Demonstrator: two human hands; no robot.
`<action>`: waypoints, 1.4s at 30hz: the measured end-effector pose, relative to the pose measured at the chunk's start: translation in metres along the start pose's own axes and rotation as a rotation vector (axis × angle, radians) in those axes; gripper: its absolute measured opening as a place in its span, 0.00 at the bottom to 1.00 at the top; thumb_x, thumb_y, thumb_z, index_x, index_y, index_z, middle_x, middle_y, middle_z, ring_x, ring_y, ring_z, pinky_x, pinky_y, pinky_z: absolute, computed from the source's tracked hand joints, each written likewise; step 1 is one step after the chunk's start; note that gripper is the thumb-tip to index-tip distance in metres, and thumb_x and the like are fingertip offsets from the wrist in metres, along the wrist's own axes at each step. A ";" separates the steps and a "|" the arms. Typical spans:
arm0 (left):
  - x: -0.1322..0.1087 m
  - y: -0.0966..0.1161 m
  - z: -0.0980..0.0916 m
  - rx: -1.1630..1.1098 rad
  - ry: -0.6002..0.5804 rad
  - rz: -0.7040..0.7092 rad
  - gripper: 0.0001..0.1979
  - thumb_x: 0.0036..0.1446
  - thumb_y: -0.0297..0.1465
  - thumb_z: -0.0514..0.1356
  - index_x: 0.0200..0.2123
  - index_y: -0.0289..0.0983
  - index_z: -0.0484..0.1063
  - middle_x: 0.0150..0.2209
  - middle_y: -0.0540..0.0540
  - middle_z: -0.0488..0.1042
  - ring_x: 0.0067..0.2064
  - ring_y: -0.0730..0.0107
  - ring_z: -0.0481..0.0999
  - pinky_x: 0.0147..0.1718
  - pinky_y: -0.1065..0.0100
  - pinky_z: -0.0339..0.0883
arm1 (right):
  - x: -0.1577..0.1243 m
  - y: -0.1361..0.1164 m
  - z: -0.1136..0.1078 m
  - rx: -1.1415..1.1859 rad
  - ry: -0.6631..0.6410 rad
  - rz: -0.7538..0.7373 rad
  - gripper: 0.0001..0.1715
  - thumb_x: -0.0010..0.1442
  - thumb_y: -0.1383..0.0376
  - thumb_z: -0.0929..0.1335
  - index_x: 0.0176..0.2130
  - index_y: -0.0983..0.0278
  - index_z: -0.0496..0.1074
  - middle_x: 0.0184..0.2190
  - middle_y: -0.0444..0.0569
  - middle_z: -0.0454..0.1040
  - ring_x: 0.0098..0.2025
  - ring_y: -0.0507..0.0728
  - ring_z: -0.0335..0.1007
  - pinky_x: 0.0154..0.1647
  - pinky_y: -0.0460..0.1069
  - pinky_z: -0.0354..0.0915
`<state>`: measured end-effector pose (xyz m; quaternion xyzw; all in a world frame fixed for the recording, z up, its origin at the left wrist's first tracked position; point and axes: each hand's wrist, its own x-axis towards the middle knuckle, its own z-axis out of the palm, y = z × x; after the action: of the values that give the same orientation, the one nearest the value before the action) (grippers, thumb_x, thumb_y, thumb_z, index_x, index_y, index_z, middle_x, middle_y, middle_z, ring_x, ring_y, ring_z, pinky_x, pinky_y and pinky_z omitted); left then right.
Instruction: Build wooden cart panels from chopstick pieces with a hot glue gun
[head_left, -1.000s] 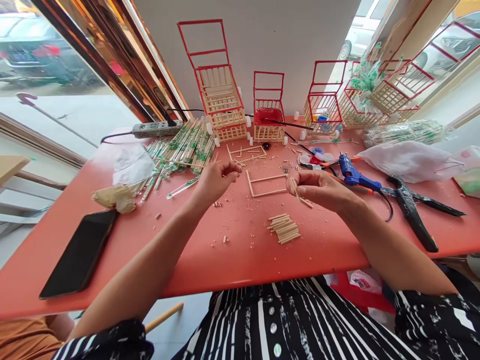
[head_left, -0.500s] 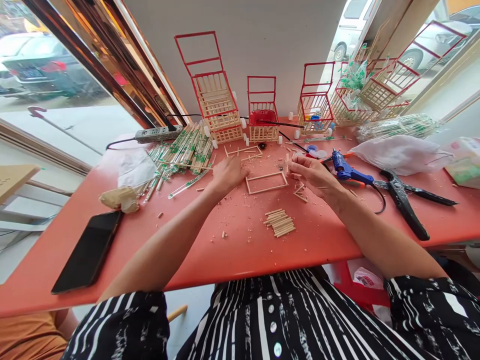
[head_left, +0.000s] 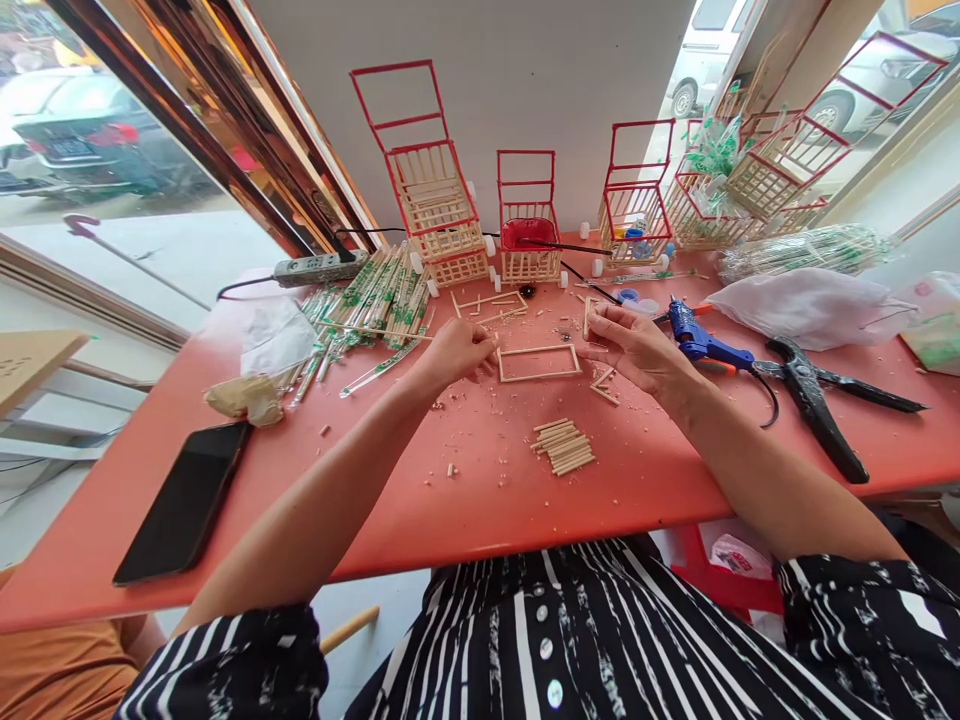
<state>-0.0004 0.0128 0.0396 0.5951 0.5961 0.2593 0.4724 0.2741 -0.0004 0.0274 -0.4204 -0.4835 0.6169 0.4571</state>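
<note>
One rectangular stick frame [head_left: 538, 377] lies flat on the red table [head_left: 420, 525] between the hands. The right hand [head_left: 637, 345] pinches one short stick [head_left: 586, 318], held near-upright by the frame's right end. The left hand [head_left: 459, 350], fingers bent, is at the left end; whether it grips anything cannot be told. Obstacles at right: one glue gun [head_left: 701, 338], one pair of pliers [head_left: 817, 400]. At left: one phone [head_left: 184, 503]. Three red-handled carts [head_left: 531, 268] stand behind. One stick pile [head_left: 564, 447] lies between frame and front table edge; crumb-strewn surface extends on both sides.
</note>
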 end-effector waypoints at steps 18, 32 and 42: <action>-0.020 -0.017 0.002 -0.414 -0.050 -0.115 0.08 0.62 0.21 0.68 0.42 0.31 0.73 0.31 0.41 0.84 0.29 0.64 0.85 0.30 0.64 0.80 | -0.013 0.004 0.014 -0.410 -0.185 -0.222 0.25 0.60 0.45 0.79 0.37 0.63 0.76 0.34 0.45 0.71 0.37 0.54 0.64 0.41 0.50 0.61; -0.016 -0.023 0.008 -0.645 -0.065 -0.007 0.08 0.59 0.25 0.73 0.31 0.31 0.78 0.30 0.44 0.82 0.25 0.77 0.80 0.24 0.76 0.72 | -0.017 0.002 0.008 -0.537 -0.254 -0.364 0.23 0.65 0.42 0.76 0.38 0.58 0.76 0.35 0.48 0.75 0.37 0.58 0.69 0.39 0.52 0.66; -0.030 -0.025 0.036 -0.592 0.126 0.297 0.10 0.55 0.34 0.73 0.30 0.34 0.78 0.27 0.48 0.80 0.26 0.74 0.80 0.27 0.72 0.79 | -0.013 0.007 0.025 -0.630 0.023 -0.486 0.11 0.67 0.57 0.72 0.36 0.61 0.72 0.36 0.48 0.78 0.38 0.56 0.71 0.45 0.52 0.67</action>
<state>0.0148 -0.0293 0.0108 0.4952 0.4295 0.5237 0.5441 0.2520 -0.0191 0.0258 -0.4205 -0.7291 0.3075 0.4438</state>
